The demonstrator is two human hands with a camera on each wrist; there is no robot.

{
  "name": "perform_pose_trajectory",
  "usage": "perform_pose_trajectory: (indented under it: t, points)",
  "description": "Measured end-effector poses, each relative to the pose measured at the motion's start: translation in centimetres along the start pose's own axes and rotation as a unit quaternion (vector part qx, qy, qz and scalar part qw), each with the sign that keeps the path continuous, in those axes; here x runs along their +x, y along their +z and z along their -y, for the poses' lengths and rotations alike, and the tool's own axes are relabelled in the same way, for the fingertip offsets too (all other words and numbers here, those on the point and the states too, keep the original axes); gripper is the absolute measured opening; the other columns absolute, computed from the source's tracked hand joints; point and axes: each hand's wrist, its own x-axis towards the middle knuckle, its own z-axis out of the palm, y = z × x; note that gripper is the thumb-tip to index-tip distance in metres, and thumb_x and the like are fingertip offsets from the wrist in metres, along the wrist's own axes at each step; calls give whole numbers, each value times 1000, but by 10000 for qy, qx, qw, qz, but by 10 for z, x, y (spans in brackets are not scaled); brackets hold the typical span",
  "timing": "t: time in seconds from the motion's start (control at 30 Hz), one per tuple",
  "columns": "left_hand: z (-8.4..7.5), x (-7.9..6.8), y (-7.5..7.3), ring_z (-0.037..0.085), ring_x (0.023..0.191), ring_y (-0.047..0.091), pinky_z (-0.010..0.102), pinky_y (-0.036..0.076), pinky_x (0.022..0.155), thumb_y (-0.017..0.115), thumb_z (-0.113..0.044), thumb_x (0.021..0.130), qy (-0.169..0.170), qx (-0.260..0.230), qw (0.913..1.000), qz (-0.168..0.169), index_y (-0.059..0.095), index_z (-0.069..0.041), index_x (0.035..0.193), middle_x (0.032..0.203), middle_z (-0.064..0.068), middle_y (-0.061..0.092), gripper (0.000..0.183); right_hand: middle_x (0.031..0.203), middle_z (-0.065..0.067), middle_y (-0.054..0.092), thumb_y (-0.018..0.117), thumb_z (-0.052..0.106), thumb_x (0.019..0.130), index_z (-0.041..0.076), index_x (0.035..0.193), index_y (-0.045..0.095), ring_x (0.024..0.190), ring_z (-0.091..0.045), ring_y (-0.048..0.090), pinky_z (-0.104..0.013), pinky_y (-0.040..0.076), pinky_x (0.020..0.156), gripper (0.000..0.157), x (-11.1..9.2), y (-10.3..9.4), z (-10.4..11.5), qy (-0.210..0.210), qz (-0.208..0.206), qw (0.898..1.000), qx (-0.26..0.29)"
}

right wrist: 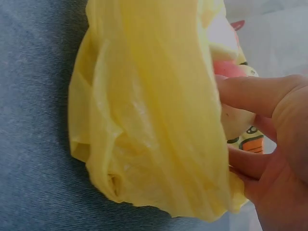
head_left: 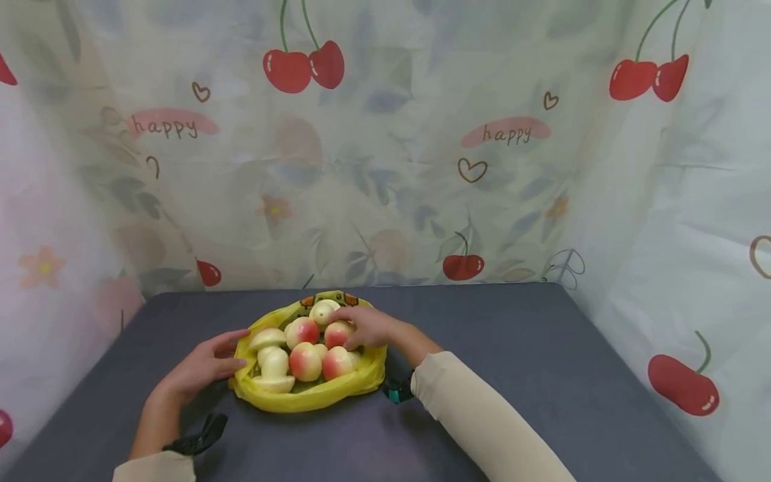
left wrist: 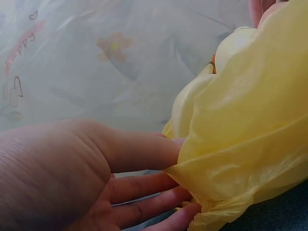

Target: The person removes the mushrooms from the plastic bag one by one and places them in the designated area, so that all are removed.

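Observation:
A yellow plastic bag [head_left: 304, 402] lies open on the dark table, rolled down round a heap of toy-like produce. Several red-and-cream peaches [head_left: 305, 361] sit in its middle and right. Pale mushrooms [head_left: 275, 365] lie on its left side, and a round cream piece [head_left: 322, 310] at the back. My left hand [head_left: 207, 367] pinches the bag's left rim between thumb and fingers. Over the bag's right side, my right hand [head_left: 369, 326] grips a peach [head_left: 338, 333] among the others. The right wrist view shows the thumb on it; the bag's wall partly hides the fingertips.
The dark table [head_left: 482, 355] extends around the bag, widest to the right. Its far edge meets a cherry-printed curtain [head_left: 385, 147], which also hangs along both sides. Dark straps [head_left: 199, 438] are on both wrists.

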Motion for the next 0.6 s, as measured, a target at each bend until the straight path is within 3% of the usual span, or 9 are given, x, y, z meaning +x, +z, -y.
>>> perform_pose_trajectory:
  t: [0.23,0.6]
  points:
    - [-1,-1,1,43,126,44,48,48,93,64,-26,96,95,-23,9999,24,26,0,152,143,35,35,73,131,1,56,74,16,87,21,135,56,108,-16,53,-29,45,90,52,-10,1,4,19,-412,9990,173]
    - [-1,-2,1,45,129,41,50,47,95,59,-28,99,45,-77,9999,64,23,0,153,145,36,32,71,142,-1,50,74,32,88,23,143,49,121,-23,52,-38,45,96,61,-27,2,2,137,-1223,9898,713]
